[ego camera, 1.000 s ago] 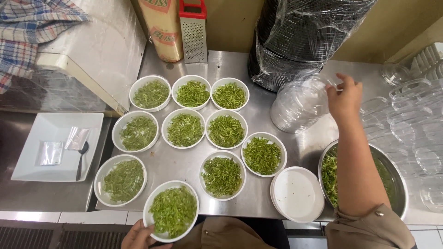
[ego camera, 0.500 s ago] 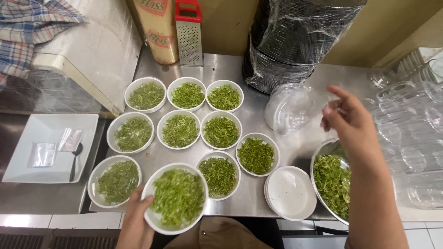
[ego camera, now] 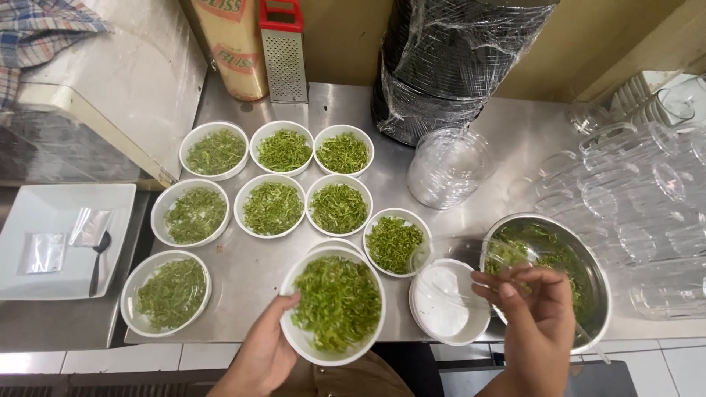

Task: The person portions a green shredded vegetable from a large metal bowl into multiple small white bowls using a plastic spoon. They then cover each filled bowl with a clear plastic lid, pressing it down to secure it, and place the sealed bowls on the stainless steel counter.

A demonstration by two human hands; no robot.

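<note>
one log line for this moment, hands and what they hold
left hand: holds white bowl of chopped greens | right hand: grips clear plastic lid | near: steel mixing bowl

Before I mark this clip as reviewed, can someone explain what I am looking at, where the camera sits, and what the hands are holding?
There is no machine here: a person works with two bare hands, and the one picture comes from a camera on their head, looking down at a steel counter. The left hand grips the rim of a white bowl full of chopped greens, lifted in front of another bowl. The right hand holds a thin clear plastic lid, hard to make out, near a metal mixing bowl of more greens. Eight more filled bowls stand in rows, with one empty white bowl. Behind are a stack of clear lids, a box grater and upturned glasses.
</note>
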